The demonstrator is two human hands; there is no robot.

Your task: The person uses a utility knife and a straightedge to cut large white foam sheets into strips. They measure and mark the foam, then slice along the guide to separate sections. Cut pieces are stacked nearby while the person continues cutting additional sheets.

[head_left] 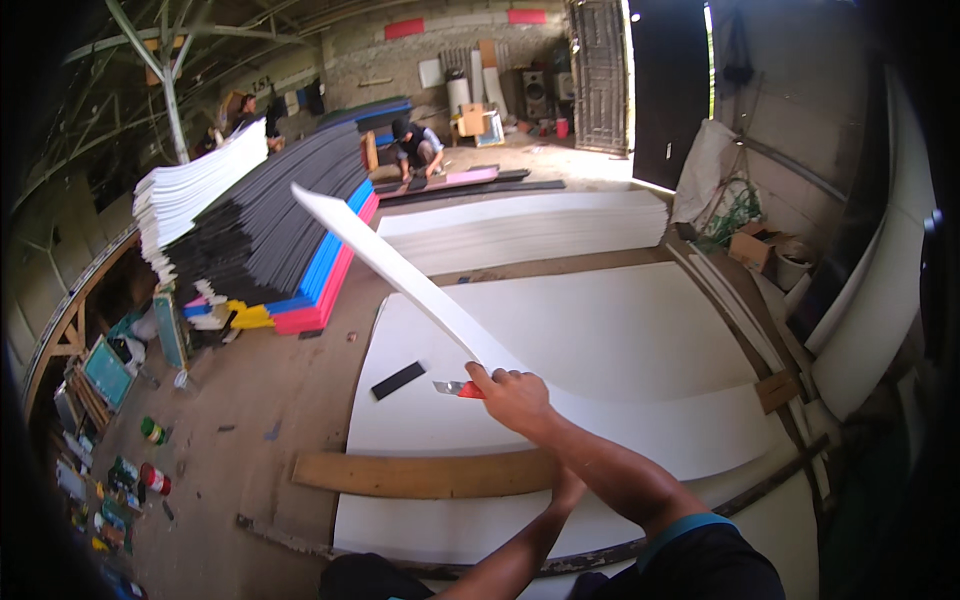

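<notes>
Right hand (515,398) grips cutter (469,390); forearm (625,462) partly hides left hand (568,487).

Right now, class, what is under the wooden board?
White sheet shows along both long sides of the board, whose left end juts over the floor. Anything directly beneath is covered and cannot be seen.

Daylight glares through the doorway (628,90) while the curved rim blackens

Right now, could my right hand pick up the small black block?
Probably not as it is: your right hand grips the red-handled cutter and seems to hold the white strip, though the way to the black block looks clear.
</notes>
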